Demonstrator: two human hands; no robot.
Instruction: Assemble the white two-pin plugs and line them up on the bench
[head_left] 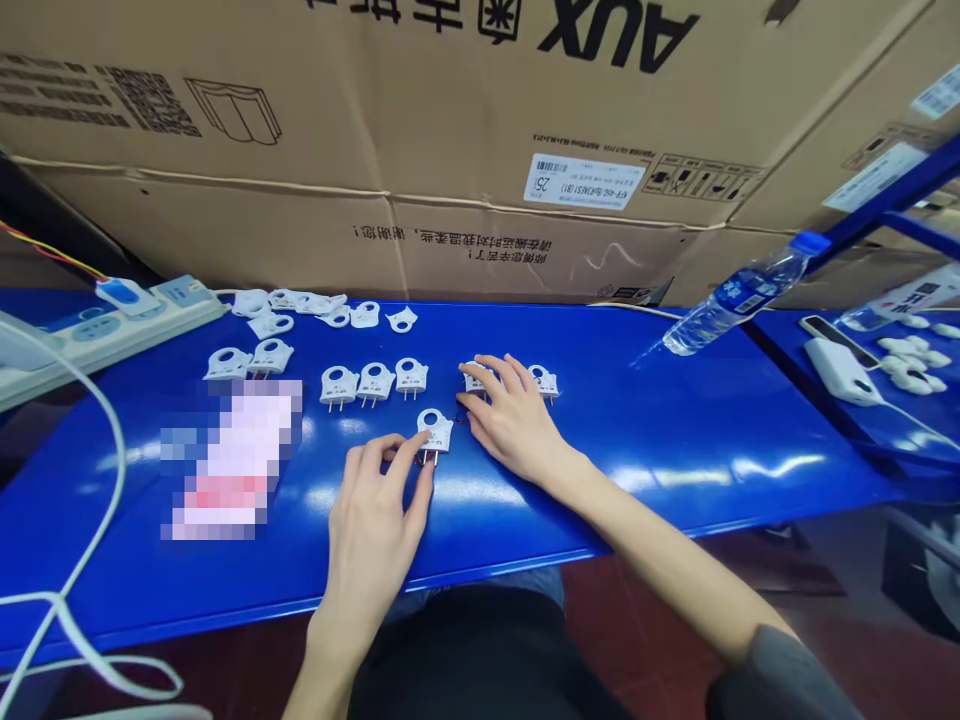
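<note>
Between thumb and fingertips, my left hand pinches a white two-pin plug with a round hole in its body and metal pins facing me. My right hand is spread low over the table, its fingers partly covering another white plug. Whether they press on that plug I cannot make out. Just right of these fingers stands a similar plug. Left of my hands, three more form a row, with a middle plug. A small dark and red bit, too small to name, shows near my right fingertips.
White plug-like pieces lie along the back of the blue table. At left are a power strip, a white cable and a blurred pink item. A water bottle leans at right; large cartons stand behind.
</note>
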